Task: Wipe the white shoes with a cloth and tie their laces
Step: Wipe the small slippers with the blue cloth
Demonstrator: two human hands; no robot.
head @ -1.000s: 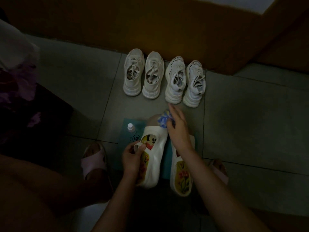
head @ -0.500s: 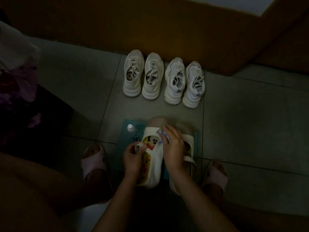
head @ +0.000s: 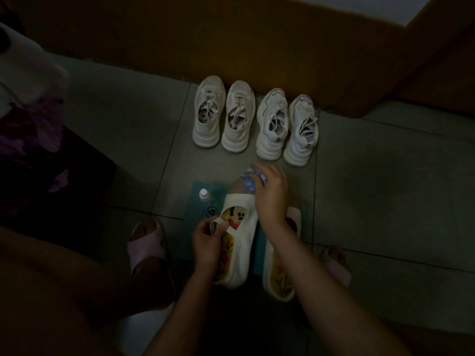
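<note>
A white slip-on shoe [head: 243, 235] with a cartoon insole lies on a teal mat [head: 198, 227] in front of me. My left hand [head: 208, 240] pinches its strap at the left side. My right hand [head: 270, 196] presses a blue-and-white cloth [head: 250, 178] on the shoe's toe. Its mate [head: 279, 276] lies to the right, partly under my right forearm. Two pairs of white lace-up sneakers stand against the wall: one pair [head: 223, 114] at the left and a chunkier pair [head: 286, 127] at the right, laces loose.
A small white-capped bottle [head: 204, 196] stands on the mat's far left corner. My feet in pink slippers [head: 146, 247] flank the mat on the grey tiled floor. A brown wall base [head: 231, 47] runs behind the sneakers. Dark fabric [head: 33, 140] lies at the left.
My right hand has slid the cloth from the shoe's middle forward to its toe. My left hand has kept its hold on the strap.
</note>
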